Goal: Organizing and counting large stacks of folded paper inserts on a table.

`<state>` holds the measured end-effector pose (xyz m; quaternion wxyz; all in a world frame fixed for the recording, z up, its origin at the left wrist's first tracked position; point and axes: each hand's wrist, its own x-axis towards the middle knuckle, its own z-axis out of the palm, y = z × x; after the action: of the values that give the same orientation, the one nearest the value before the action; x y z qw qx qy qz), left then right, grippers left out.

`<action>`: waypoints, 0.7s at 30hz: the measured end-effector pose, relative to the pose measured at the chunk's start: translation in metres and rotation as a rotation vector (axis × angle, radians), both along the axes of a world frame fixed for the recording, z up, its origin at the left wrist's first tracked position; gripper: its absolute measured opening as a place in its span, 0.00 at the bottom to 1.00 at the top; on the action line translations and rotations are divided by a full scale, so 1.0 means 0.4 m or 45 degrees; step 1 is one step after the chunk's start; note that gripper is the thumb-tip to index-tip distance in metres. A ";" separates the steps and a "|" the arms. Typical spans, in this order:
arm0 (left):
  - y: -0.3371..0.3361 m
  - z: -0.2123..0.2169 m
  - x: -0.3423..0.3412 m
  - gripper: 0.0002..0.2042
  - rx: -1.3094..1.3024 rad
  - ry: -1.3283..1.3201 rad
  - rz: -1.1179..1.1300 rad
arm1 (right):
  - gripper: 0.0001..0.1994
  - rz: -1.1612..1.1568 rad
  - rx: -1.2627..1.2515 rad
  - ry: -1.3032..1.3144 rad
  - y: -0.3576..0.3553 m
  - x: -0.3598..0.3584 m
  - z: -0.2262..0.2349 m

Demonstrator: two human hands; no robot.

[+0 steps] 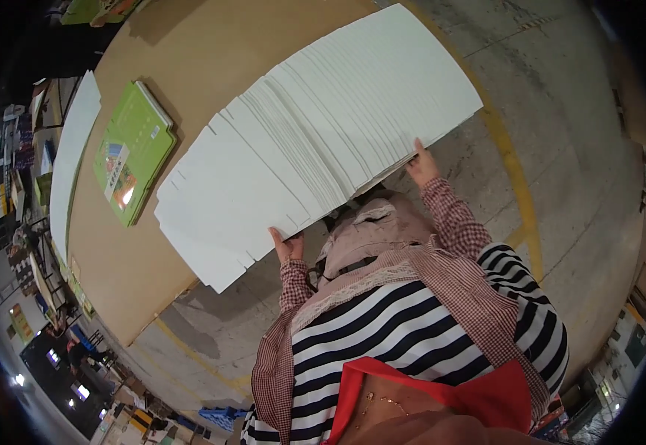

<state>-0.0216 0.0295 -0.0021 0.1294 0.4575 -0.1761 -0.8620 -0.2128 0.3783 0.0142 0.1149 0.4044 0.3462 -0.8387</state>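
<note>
Concrete floor below, brown table (211,67) ahead; left hand (289,245) and right hand (422,166) are gripping the fanned white sheet stack's (315,141) near edge; probably mid-carry; lowering it flat comes next.

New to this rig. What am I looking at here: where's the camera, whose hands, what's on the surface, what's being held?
There is one picture, from a wide fisheye camera worn on a person's head and looking down, so straight edges bend near the rim. There is no machine: a person works with two bare hands. The striped top and checked sleeves at the bottom are the wearer's own.

The left hand and right hand each grip the near edge of a fanned stack of flat white die-cut sheets, which look like unfolded box blanks. The stack's far part lies over a big brown board table.

Also on the table are a stack of flat green printed cartons and, at its left edge, another white stack. Below is a concrete floor with a yellow painted line. Shelves and clutter at far left are too small to tell.
</note>
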 end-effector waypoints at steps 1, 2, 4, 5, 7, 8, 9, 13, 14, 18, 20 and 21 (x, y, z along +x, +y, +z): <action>-0.008 0.002 0.008 0.29 0.038 -0.054 0.018 | 0.26 0.006 0.058 -0.052 0.014 0.016 0.005; -0.012 0.008 0.016 0.28 0.078 -0.103 0.039 | 0.21 0.062 0.328 -0.108 0.033 0.031 0.011; -0.006 0.043 0.019 0.34 0.131 0.008 -0.008 | 0.17 0.111 0.587 -0.168 0.060 0.055 0.025; -0.005 0.065 0.028 0.37 0.205 -0.091 0.043 | 0.14 0.259 1.006 0.060 0.063 0.062 0.044; -0.020 0.080 0.053 0.41 0.268 -0.200 0.104 | 0.09 0.498 1.448 0.446 0.028 0.053 0.120; -0.025 0.083 0.048 0.43 0.219 -0.360 0.198 | 0.09 0.487 1.452 0.441 0.010 0.050 0.124; -0.035 0.081 0.044 0.46 0.163 -0.516 0.297 | 0.09 0.652 1.430 0.596 -0.008 0.032 0.115; -0.096 0.075 0.047 0.44 0.077 -0.335 0.456 | 0.09 0.915 1.522 0.701 -0.074 -0.002 0.116; -0.126 0.050 0.069 0.44 0.072 -0.319 0.471 | 0.09 0.916 1.516 0.725 -0.087 -0.008 0.115; -0.176 -0.011 0.100 0.30 -0.026 -0.317 0.456 | 0.09 1.029 1.663 0.695 -0.127 -0.015 0.078; -0.189 -0.015 0.111 0.28 -0.053 -0.258 0.411 | 0.10 1.045 1.730 0.690 -0.144 -0.018 0.071; -0.172 0.002 0.094 0.28 -0.043 -0.255 0.406 | 0.10 1.039 1.786 0.625 -0.138 -0.015 0.067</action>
<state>0.0159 -0.0393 -0.0013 0.2540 0.5608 -0.1275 -0.7777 -0.2187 0.3230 0.0410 0.0526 0.0317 0.9203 -0.3865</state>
